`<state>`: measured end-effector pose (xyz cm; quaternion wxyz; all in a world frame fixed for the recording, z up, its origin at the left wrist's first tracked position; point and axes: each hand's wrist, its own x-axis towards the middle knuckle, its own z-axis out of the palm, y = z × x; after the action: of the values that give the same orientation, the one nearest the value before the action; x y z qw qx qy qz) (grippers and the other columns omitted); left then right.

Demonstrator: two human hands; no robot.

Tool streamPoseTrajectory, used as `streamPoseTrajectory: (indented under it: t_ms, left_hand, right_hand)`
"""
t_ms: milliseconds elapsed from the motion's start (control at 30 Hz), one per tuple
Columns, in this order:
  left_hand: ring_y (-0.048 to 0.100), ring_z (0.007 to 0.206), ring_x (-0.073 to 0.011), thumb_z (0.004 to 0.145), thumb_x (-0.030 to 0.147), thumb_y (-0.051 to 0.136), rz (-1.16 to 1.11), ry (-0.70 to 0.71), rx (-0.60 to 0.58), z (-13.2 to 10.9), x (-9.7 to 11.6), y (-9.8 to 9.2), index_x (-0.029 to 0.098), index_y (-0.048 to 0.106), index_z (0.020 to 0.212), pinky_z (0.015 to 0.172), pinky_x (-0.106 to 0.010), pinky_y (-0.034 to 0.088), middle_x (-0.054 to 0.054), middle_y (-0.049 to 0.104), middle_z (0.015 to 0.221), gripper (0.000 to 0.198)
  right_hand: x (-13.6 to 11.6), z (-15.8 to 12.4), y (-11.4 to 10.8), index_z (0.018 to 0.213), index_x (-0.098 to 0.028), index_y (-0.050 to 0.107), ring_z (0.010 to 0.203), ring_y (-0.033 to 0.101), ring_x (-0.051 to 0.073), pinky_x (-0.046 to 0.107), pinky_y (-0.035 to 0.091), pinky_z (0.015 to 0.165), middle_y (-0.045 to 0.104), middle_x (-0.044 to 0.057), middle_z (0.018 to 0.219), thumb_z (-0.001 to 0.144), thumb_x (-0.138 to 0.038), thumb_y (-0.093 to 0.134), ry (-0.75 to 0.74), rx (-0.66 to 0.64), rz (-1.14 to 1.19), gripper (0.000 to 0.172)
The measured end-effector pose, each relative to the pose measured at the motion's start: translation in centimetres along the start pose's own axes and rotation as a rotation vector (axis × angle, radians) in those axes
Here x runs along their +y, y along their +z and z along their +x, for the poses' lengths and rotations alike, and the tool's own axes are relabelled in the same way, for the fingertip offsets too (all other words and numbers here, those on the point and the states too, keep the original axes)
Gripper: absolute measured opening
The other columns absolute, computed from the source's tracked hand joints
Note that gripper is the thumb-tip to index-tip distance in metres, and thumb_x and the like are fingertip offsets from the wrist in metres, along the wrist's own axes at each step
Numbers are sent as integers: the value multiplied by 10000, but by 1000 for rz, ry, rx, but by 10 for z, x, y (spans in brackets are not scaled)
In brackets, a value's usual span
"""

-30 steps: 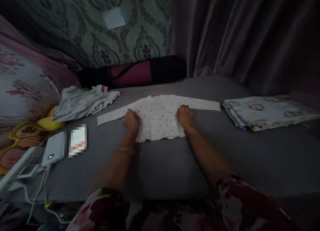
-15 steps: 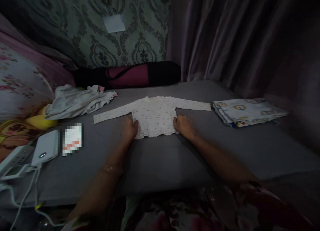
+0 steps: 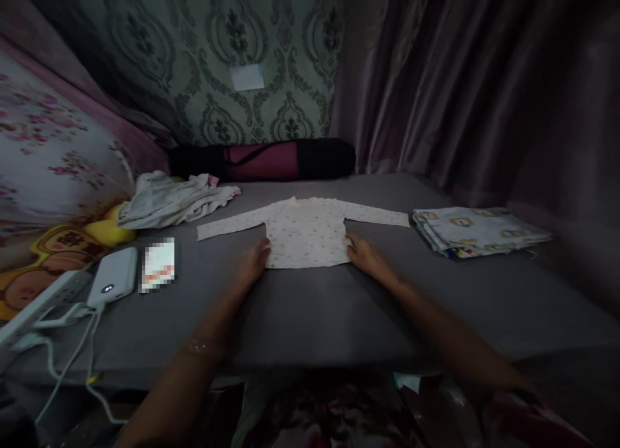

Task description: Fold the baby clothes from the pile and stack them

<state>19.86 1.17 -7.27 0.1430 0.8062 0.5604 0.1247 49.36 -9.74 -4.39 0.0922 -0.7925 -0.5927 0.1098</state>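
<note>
A small white long-sleeved shirt (image 3: 307, 235) with a faint print lies flat on the grey bed surface (image 3: 310, 319), both sleeves stretched out sideways. My left hand (image 3: 255, 257) pinches its lower left side edge. At the lower right side edge, the fingers of my right hand (image 3: 363, 253) are closed on the fabric. The bottom hem lies fairly straight between the two hands.
Folded printed cloths (image 3: 477, 230) lie on the right. Crumpled clothes (image 3: 179, 199), a yellow plush (image 3: 68, 244), a power bank (image 3: 113, 275), a power strip (image 3: 53, 299) and cables are on the left. A black-and-pink bag (image 3: 264, 161) lies along the wall.
The shirt's bottom hem has become straighter and its body smoother. Both hands remain at its lower sides. The camera view has shifted, so the surroundings appear lower, with the left side further right.
</note>
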Motion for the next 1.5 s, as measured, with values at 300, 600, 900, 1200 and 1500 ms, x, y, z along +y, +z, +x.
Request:
streamPoseTrajectory:
  t_ms: [300, 600, 900, 1200, 1500]
  left_hand:
    - [615, 1129, -254, 979, 396, 337, 74, 35, -93, -6, -7, -6, 289, 521, 1359, 924, -347, 458, -67, 636, 1285, 435]
    - [627, 1036, -300, 923, 331, 438, 346, 85, -97, 12, 7, -28, 190, 715, 955, 855, -363, 476, -155, 684, 1057, 313]
    - [363, 1390, -267, 969, 265, 309, 136, 350, 43, 59, 73, 51, 76, 471, 1376, 1144, -426, 291, -173, 447, 1461, 478]
    - [290, 1425, -298, 988, 455, 235, 271, 189, 60, 65, 32, 41, 91, 391, 1450, 1156, -449, 249, -154, 348, 1528, 608]
    - [226, 1453, -240, 996, 414, 115, 142, 211, -91, 77, -3, 26, 134, 351, 1473, 1168, -457, 201, -116, 292, 1559, 601]
  right_hand:
    - [8, -7, -1, 1353, -264, 517, 1024, 650, 256, 331, 439, 849, 692, 121, 1106, 940, -238, 406, -92, -78, -153, 429]
    - [-5, 5, -18, 1102, -170, 664, 1062, 623, 265, 358, 437, 899, 678, 155, 1110, 915, -149, 376, -192, -93, -263, 344]
    - [-59, 52, 47, 1482, -72, 334, 1451, 210, 253, 458, 156, 1177, 288, 134, 1555, 995, -333, 235, -520, 31, -67, 562]
    - [-25, 64, 48, 1494, -122, 330, 1451, 208, 257, 456, 134, 1175, 282, 116, 1562, 1000, -406, 211, -383, 94, -116, 582]
    - [-11, 69, 41, 1507, -93, 289, 1453, 197, 272, 458, 138, 1177, 244, 126, 1575, 987, -444, 180, -312, 39, -156, 637]
